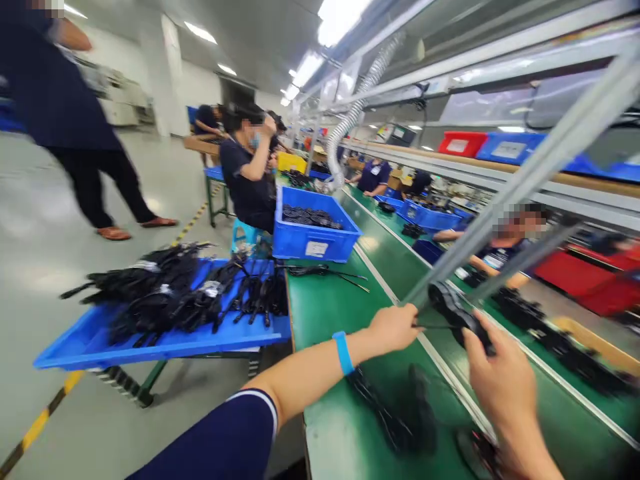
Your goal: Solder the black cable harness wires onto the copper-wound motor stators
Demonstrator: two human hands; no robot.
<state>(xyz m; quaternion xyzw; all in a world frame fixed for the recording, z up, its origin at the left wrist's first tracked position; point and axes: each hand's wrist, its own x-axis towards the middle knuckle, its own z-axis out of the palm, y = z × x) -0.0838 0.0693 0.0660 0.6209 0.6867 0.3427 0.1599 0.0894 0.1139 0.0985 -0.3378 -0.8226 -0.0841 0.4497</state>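
My right hand (505, 370) grips a long, black plastic device (450, 310) with a narrowed middle, thumb on one side and fingers on the other. A thin black cable (435, 327) runs from beside it to my left hand (397, 328), whose fingers are closed round the cable. A blue band circles my left wrist. Beneath my hands, a bundle of black cable (383, 410) and a blurred dark piece (423, 407) lie on the green bench top (335, 437). Another dark, blurred part (477, 453) is near my right wrist.
A blue bin (317, 251) of black parts stands farther along the bench, with loose cables (325, 270) before it. At left, a blue tray (165, 350) holds heaped black cords. A slanted metal post (530, 167) rises near my hands. Several people work around the line; one person (70, 100) stands at left.
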